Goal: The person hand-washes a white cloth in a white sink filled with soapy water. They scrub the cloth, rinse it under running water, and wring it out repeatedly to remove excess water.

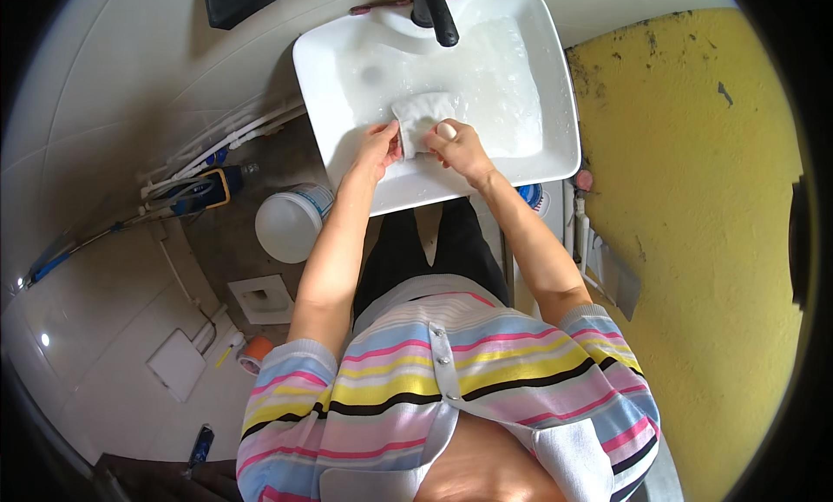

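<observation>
One white cloth (423, 120) lies in the one sink (555, 159) – the left hand (379, 148) grips its edge, the right hand (458, 148) presses one soap bar (446, 131) onto it.

The washbasin (555, 155) is glossy white, its faucet (434, 12) black. The folded cloth (421, 116) is white, and the soap bar (446, 131) pale cream. The knitted top (451, 372) carries horizontal stripes of pink, yellow, blue, white and black. The wall (694, 198) is mustard yellow with dark specks. The bucket lid (286, 224) is white, and the trousers (434, 250) black.
</observation>
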Motion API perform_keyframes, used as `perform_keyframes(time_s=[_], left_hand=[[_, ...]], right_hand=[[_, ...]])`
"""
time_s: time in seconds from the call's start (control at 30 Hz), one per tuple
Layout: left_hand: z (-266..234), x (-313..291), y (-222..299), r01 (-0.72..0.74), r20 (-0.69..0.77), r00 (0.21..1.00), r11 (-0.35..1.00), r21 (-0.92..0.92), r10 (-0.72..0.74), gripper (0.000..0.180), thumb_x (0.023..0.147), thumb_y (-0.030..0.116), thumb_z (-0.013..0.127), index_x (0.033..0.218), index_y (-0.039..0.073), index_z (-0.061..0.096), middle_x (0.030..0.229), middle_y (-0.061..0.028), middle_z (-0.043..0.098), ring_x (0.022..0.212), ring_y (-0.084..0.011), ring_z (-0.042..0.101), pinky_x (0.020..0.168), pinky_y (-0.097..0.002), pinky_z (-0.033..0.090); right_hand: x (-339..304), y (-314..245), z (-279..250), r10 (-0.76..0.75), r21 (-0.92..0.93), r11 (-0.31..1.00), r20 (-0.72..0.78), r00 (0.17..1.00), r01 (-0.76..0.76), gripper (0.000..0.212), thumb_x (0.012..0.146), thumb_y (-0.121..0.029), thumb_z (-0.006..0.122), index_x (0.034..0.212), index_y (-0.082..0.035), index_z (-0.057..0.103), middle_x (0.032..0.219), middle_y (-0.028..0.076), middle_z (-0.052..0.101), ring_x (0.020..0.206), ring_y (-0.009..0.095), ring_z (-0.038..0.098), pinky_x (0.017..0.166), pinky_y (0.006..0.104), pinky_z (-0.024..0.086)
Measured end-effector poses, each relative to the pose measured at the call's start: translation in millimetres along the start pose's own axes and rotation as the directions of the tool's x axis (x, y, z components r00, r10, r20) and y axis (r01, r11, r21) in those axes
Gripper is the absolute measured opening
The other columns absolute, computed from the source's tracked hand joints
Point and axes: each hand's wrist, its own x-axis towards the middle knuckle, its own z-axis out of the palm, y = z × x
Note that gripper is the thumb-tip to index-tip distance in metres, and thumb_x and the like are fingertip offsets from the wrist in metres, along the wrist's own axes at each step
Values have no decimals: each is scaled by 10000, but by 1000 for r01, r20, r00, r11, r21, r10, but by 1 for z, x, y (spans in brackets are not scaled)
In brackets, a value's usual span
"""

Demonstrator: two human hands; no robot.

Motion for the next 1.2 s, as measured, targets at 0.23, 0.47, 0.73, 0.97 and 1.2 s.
perform_keyframes(time_s=[0.23,0.47,0.73,0.97,1.2], left_hand=[[16,-7,-20,-6,114,993,998,-54,12,262,827,170,747,987,7,619,829,-29,622,651,-95,550,593,-208,460],[23,-33,2,-448,140,890,890,87,434,256,865,158,669,1049,2,583,897,-35,602,782,-105,529,678,-260,442],[-1,-45,75,-779,298,613,497,382,732,143,898,73,595,1023,34,538,909,9,491,782,-71,440,693,-205,408],[57,-52,151,-760,629,65,-370,535,775,228,810,39,643,1034,71,607,1037,-86,612,987,-259,605,816,-348,481],[35,-25,44,-460,110,489,149,876,866,305,772,177,715,1012,26,603,1029,-165,619,985,-351,593,835,-425,474]], right_hand=[[1,19,19,-273,-463,866,-129,953,186,300,797,-246,706,839,44,642,686,147,650,605,218,606,592,327,483],[-5,10,-15,-50,203,976,-120,991,74,231,818,-138,641,966,40,632,709,78,625,548,144,532,517,275,457],[-15,-28,-79,-29,467,883,-53,998,51,307,828,-146,649,1077,16,573,938,114,633,823,198,634,717,311,548],[19,-50,-140,-209,-256,957,-276,938,138,222,854,-170,611,916,35,670,850,159,686,739,257,667,690,373,528],[14,-24,-120,-546,-855,518,-338,767,-8,145,802,-113,591,925,-38,573,887,226,649,824,412,632,732,484,503]])
